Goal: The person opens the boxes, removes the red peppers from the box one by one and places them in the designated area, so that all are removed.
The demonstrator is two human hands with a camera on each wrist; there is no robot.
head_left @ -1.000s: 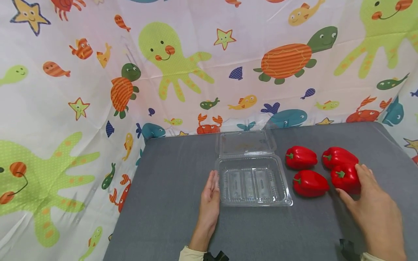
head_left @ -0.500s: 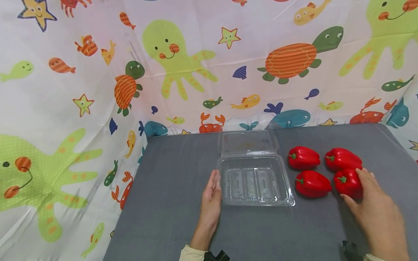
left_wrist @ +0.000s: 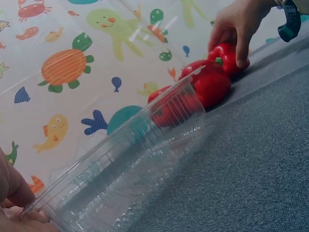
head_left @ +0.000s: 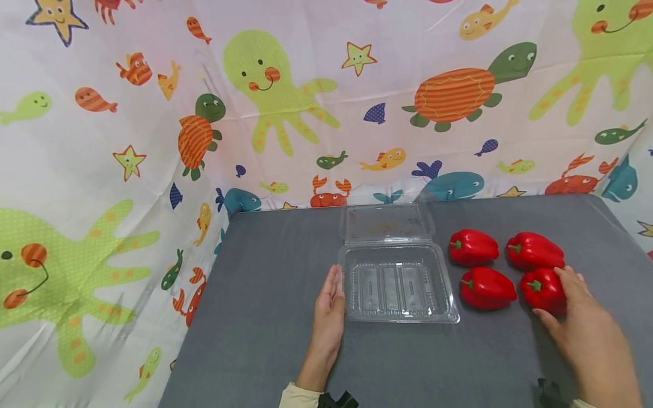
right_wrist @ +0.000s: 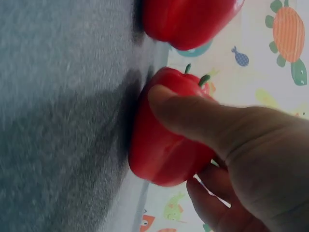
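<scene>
A clear plastic clamshell container (head_left: 393, 283) lies with its lid (head_left: 385, 224) folded back, away from me. At its left side is my left hand (head_left: 329, 317); in the left wrist view the thumb and fingers (left_wrist: 31, 222) pinch the container's rim. My right hand (head_left: 594, 334) holds a red bell pepper (head_left: 545, 290) with a green stem, thumb on the near side and fingers on the far side. The right wrist view shows that thumb across the pepper (right_wrist: 161, 152), close over the table. The palm side of the right hand is hidden in the head view.
More red bell peppers lie right of the container: one at the back (head_left: 473, 247), one in front of it (head_left: 488, 288), and one behind the held pepper (head_left: 535, 250). The grey table (head_left: 265, 294) ends at a curtain (head_left: 306, 68) printed with sea animals.
The right hand and its pepper have come slightly nearer, away from the pepper behind it. The left hand stays at the container. The head view has shifted a little.
</scene>
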